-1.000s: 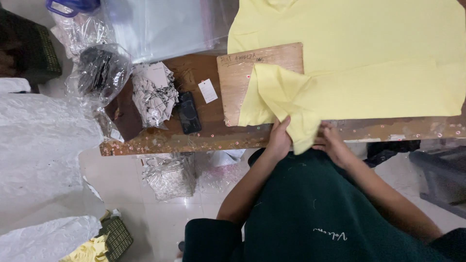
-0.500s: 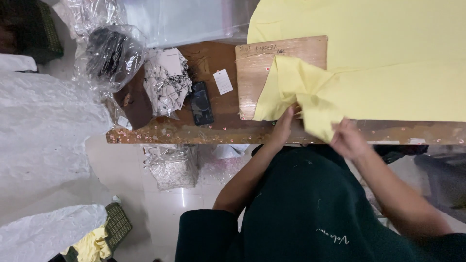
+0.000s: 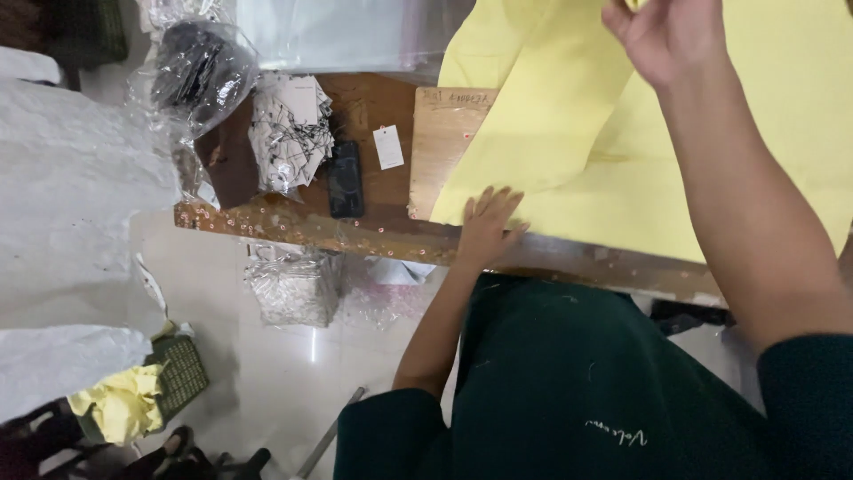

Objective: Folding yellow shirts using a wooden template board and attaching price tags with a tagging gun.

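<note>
A yellow garment [image 3: 569, 133] lies spread over the wooden table [image 3: 373, 236] and partly over a light wooden board [image 3: 442, 142]. My left hand [image 3: 487, 227] rests flat with fingers apart on the garment's near edge, by the table's front rim. My right hand [image 3: 666, 36] is raised at the top of the view over the garment, fingers curled, and seems to pinch a fold of the yellow cloth. My right forearm crosses the garment diagonally.
Left of the board lie a white tag [image 3: 388, 147], a black phone [image 3: 345, 178] and a heap of strung tags [image 3: 289, 133]. A plastic bag of dark items [image 3: 200, 67] sits at the table's corner. White sacks [image 3: 71, 204] and a green basket [image 3: 178, 378] stand on the floor.
My right hand has gone up and away from the table edge, drawing the folded sleeve open. My left hand has flattened onto the garment's near edge.
</note>
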